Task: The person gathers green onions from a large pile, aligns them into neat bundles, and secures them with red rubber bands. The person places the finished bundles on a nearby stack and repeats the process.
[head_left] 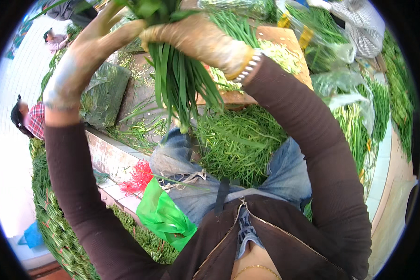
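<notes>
At the top of the head view, my right hand (196,42), in a soiled work glove, grips a bunch of long flat green leaves, like garlic chives (178,77). The leaves hang down below it. My left hand (98,45), also gloved, is raised at the upper left with its thumb reaching to the bunch beside the right hand; its fingers are partly cut off by the frame edge, so its hold is unclear. Beneath the hands lies a heap of loose green leaves (241,143) between my knees. A wooden board (297,45) bears pale cut stem pieces and more chives.
Plastic-wrapped greens (105,94) stand at the left. Red plastic strings (140,178) and a green plastic bag (164,213) lie by my left leg. Bagged greens (350,87) are at the right. Several people are around, one in checked clothing (362,31) at the upper right.
</notes>
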Demonstrator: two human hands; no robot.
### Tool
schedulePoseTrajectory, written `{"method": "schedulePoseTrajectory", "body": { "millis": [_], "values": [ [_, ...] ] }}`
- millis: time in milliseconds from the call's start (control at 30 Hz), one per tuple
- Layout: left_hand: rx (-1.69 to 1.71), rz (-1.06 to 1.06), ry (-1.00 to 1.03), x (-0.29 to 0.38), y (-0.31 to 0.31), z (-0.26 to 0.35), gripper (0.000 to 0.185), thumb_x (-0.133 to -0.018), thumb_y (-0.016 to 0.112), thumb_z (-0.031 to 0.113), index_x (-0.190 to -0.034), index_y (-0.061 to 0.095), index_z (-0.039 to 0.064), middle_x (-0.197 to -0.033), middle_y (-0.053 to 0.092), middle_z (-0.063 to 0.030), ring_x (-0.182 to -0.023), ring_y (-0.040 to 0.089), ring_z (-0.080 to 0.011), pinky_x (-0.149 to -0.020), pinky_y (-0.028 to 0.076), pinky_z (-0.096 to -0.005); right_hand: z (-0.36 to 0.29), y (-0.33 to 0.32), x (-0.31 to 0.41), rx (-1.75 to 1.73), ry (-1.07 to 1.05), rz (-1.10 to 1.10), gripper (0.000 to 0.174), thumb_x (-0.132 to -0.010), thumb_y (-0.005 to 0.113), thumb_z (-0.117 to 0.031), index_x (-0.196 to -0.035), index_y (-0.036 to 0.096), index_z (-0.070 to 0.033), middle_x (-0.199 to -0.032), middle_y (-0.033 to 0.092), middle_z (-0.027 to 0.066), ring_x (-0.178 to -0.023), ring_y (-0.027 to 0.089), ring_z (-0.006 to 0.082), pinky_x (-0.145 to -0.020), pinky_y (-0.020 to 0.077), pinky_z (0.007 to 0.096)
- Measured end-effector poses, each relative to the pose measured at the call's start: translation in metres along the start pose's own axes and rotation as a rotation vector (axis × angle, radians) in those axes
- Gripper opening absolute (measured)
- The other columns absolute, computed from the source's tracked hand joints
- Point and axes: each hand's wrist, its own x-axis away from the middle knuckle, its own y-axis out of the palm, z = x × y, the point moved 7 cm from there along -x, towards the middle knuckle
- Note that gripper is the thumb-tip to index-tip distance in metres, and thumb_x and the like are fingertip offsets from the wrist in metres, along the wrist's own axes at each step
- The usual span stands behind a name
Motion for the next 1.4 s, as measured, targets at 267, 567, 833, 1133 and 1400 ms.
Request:
{"method": "schedulePoseTrajectory", "body": {
  "millis": [267, 567, 833, 1133, 1400],
  "values": [
    [1.29, -0.241, -1.5, 0.231, 0.196, 0.013, 0.083, -0.094, 0.041, 0.07, -0.126, 0.06, -0.004, -0.076, 0.065, -0.0127, -0.07, 0.069, -0.0265, -0.07, 0.059, -0.0464, 0.012, 0.083, 0.163, 0.122, 0.038, -0.136, 0.054, -0.081, 0.072, -0.033, -0.121, 0.057, 0.0, -0.111, 0.063, 0.021, -0.105, 0.062, 0.0331, -0.087, 0.0517, 0.0427],
    [1.503, -0.048, -1.548, 0.317, 0.222, -0.001, 0.026, -0.092, 0.064, 0.019, -0.108, 0.065, -0.002, -0.096, 0.068, -0.0108, -0.097, 0.067, -0.0261, -0.095, 0.054, -0.0436, -0.05, 0.118, 0.296, -0.205, -0.476, -0.638, 0.05, -0.09, 0.068, -0.025, -0.137, 0.053, -0.016, -0.135, 0.055, 0.0125, -0.129, 0.046, 0.0231, -0.108, 0.0365, 0.0473],
    [1.26, -0.362, -1.371, 0.323, 0.176, -0.013, 0.032, -0.083, 0.072, 0.021, -0.099, 0.061, -0.004, -0.072, 0.057, -0.0051, -0.06, 0.054, -0.015, -0.061, 0.048, -0.0312, 0.177, 0.093, 0.323, -0.435, 0.957, -0.388, 0.079, -0.083, 0.073, -0.032, -0.145, 0.04, 0.004, -0.12, 0.065, 0.0194, -0.087, 0.066, 0.0193, -0.08, 0.0546, 0.0316],
    [1.112, -0.526, -1.292, 0.32, 0.149, -0.012, 0.046, -0.078, 0.072, 0.011, -0.117, 0.058, -0.01, -0.108, 0.068, -0.0232, -0.058, 0.058, -0.0205, -0.056, 0.049, -0.0345, 0.163, -0.056, 0.268, -0.429, 0.683, 0.418, 0.037, -0.096, 0.059, -0.022, -0.126, 0.058, 0.001, -0.07, 0.057, -0.0041, -0.053, 0.044, 0.0036, -0.049, 0.041, 0.0187],
    [0.863, -0.658, -1.364, 0.313, 0.155, -0.023, 0.044, -0.084, 0.068, 0.001, -0.126, 0.056, -0.004, -0.11, 0.069, -0.0172, -0.066, 0.061, -0.0162, -0.06, 0.051, -0.0284, 0.207, 0.106, 0.251, -0.334, 0.326, -0.264, 0.033, -0.092, 0.059, -0.017, -0.122, 0.059, -0.005, -0.105, 0.062, 0.014, -0.089, 0.06, 0.0207, -0.079, 0.0481, 0.0303]
  ]
}}
